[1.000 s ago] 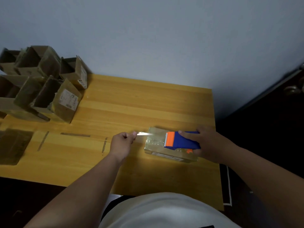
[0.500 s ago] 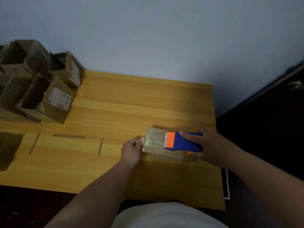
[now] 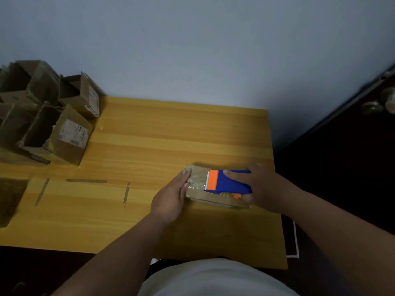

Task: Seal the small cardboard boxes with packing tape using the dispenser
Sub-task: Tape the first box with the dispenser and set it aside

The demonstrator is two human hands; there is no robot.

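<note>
Left hand (image 3: 171,195) flat, fingers straight, pressing box (image 3: 198,182) end; right hand (image 3: 263,186) grips dispenser (image 3: 226,181) atop box.

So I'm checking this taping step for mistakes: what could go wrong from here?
The left hand presses flat at the small tape-covered cardboard box's left end, close to the blue and orange tape dispenser's serrated edge, so fingers might get nicked. The box sits near the yellow wooden table's right edge and could slide off.

Blue-orange dispenser (image 3: 227,181) lies atop flat taped cardboard box (image 3: 197,180)
</note>
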